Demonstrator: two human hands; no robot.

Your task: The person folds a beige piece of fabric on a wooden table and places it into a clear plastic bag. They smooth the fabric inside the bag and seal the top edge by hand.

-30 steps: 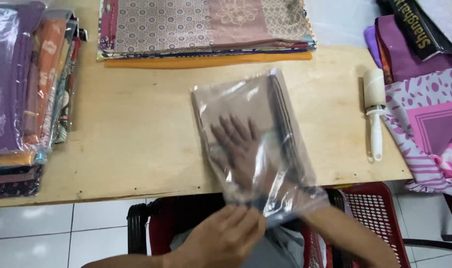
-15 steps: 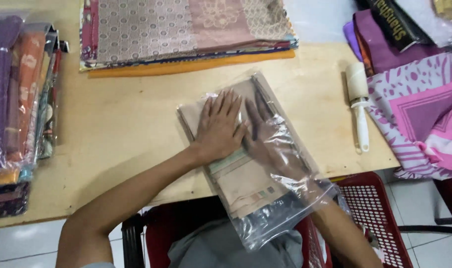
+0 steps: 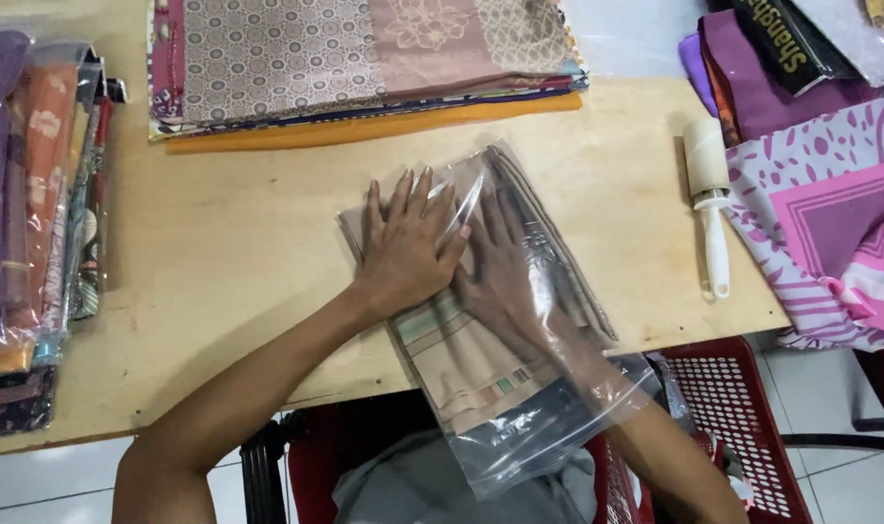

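Note:
A clear plastic bag (image 3: 549,388) lies on the wooden table (image 3: 238,252), its open end hanging over the near edge. Inside it is a folded beige and brown patterned cloth (image 3: 461,359). My left hand (image 3: 408,243) lies flat on top of the bag, fingers spread, pressing on its far left part. My right hand (image 3: 505,267) is inside the bag, flat on the cloth, with the forearm passing through the bag's mouth.
A stack of folded patterned fabrics (image 3: 364,58) lies at the table's far edge. Bagged cloths (image 3: 30,213) are piled at the left. A white lint roller (image 3: 709,194) lies at the right beside pink and purple fabrics (image 3: 820,223). A red basket (image 3: 723,417) stands below.
My left hand came up from the bag's mouth and now presses flat on the bag's far part. My right hand has stayed inside the bag. The view shifted slightly.

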